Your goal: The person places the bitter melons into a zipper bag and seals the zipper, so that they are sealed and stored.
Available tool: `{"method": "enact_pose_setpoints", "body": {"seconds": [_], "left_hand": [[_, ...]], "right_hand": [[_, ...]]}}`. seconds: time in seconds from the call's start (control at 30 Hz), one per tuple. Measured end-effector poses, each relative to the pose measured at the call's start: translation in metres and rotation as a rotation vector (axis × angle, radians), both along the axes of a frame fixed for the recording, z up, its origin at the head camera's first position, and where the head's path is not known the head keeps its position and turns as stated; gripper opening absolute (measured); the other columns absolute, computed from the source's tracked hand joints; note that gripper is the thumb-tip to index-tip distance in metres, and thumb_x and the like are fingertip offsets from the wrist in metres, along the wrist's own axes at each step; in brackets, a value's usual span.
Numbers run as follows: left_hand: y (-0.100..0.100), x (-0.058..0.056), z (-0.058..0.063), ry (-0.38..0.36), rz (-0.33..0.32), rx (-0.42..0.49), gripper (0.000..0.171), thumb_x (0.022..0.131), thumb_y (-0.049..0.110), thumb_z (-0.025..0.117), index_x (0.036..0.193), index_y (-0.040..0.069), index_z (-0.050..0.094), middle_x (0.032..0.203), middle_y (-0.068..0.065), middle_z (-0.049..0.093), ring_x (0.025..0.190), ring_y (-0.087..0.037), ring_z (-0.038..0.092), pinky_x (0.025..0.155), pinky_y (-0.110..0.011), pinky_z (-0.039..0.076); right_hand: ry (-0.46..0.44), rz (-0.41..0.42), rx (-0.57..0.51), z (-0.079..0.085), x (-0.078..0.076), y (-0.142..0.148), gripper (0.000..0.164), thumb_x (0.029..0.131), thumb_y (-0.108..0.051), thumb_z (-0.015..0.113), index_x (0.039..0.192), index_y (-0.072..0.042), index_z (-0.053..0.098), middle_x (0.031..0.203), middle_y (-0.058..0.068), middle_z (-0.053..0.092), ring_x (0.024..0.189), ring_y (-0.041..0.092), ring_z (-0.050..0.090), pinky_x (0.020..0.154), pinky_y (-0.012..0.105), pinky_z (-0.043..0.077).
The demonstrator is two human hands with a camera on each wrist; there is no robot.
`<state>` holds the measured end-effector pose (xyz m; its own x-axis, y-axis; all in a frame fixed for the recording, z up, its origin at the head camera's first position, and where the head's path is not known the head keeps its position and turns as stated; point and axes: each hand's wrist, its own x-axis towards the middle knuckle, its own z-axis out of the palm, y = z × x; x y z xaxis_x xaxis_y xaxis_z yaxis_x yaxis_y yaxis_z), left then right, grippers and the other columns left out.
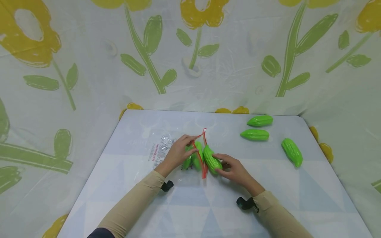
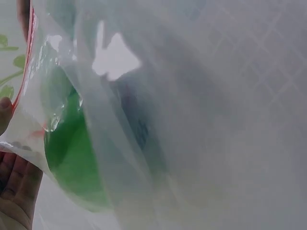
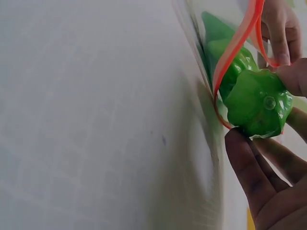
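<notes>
My left hand pinches the red-edged mouth of a clear zip bag, holding its two edges apart. Inside the bag lie green bitter melons, seen through the plastic. With thumb and fingertips, my right hand grips another bitter melon right at the bag's opening. The right wrist view shows the blunt end of that held melon, with the red zip strip beside it. Plastic fills most of the left wrist view, with a green melon showing through it.
Three loose bitter melons lie at the table's right: one at the back, one just in front of it and one farther right. A flower-printed curtain surrounds the pale table.
</notes>
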<state>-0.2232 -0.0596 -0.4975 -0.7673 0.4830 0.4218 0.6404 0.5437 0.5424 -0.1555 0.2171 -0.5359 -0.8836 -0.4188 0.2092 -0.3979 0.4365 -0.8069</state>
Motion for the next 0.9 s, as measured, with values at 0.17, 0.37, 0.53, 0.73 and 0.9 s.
{"method": "enact_pose_setpoints", "body": {"seconds": [0.17, 0.37, 0.53, 0.73, 0.9], "left_hand": [[0.001, 0.001, 0.002, -0.007, 0.005, 0.006, 0.055, 0.089, 0.023, 0.081, 0.138, 0.009, 0.062, 0.114, -0.005, 0.063, 0.098, -0.019, 0.066, 0.086, -0.034, 0.058], [0.003, 0.001, 0.003, -0.018, 0.019, 0.005, 0.055, 0.089, 0.025, 0.08, 0.138, 0.008, 0.062, 0.115, -0.004, 0.063, 0.1, -0.019, 0.068, 0.088, -0.033, 0.058], [0.003, 0.001, 0.004, -0.023, 0.022, 0.001, 0.055, 0.089, 0.025, 0.08, 0.138, 0.008, 0.062, 0.114, -0.004, 0.063, 0.1, -0.019, 0.067, 0.088, -0.033, 0.058], [0.003, 0.0, 0.004, -0.027, 0.019, 0.0, 0.055, 0.09, 0.026, 0.079, 0.138, 0.007, 0.062, 0.116, -0.005, 0.064, 0.1, -0.019, 0.067, 0.088, -0.033, 0.058], [0.001, 0.0, 0.005, -0.029, 0.023, 0.004, 0.055, 0.089, 0.026, 0.08, 0.138, 0.008, 0.062, 0.117, -0.005, 0.063, 0.099, -0.02, 0.068, 0.088, -0.033, 0.058]], "right_hand": [[-0.013, 0.017, 0.018, 0.002, -0.002, -0.005, 0.056, 0.091, -0.015, 0.078, 0.144, -0.011, 0.058, 0.142, 0.014, 0.058, 0.094, 0.017, 0.067, 0.084, 0.032, 0.06], [-0.04, 0.032, 0.033, 0.004, -0.003, -0.01, 0.056, 0.092, -0.016, 0.077, 0.145, -0.012, 0.057, 0.142, 0.014, 0.058, 0.095, 0.017, 0.066, 0.085, 0.032, 0.06], [-0.057, 0.057, 0.026, 0.005, -0.006, -0.014, 0.056, 0.093, -0.018, 0.077, 0.145, -0.013, 0.057, 0.144, 0.013, 0.057, 0.094, 0.016, 0.065, 0.084, 0.032, 0.06], [-0.064, 0.079, 0.024, 0.005, -0.008, -0.017, 0.056, 0.093, -0.019, 0.076, 0.145, -0.012, 0.057, 0.145, 0.013, 0.056, 0.094, 0.017, 0.066, 0.085, 0.033, 0.06], [-0.04, 0.047, 0.027, 0.007, -0.008, -0.017, 0.056, 0.093, -0.017, 0.076, 0.145, -0.012, 0.057, 0.144, 0.013, 0.057, 0.094, 0.017, 0.066, 0.084, 0.032, 0.06]]}}
